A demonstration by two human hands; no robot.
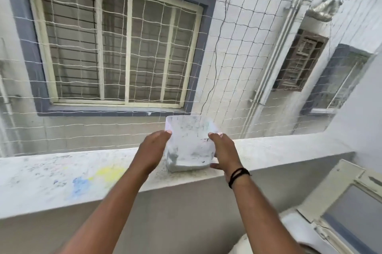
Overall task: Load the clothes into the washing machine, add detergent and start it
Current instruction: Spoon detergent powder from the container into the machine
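While both hands, the left hand [154, 151] and right hand [224, 153], hold the soap bag [190, 144] on the ledge [62, 175], soap and starting look still undone.

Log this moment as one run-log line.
step: fetching detergent | left hand: on pouch's left side | right hand: on its right side | white pouch: upright on ledge | washer: lower right

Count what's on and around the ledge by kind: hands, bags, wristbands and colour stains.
Hands: 2, left hand and right hand, both gripping the bag
White plastic bag: 1
Black wristband: 1
Colour stains: 2, yellow stain and blue stain
Total: 6
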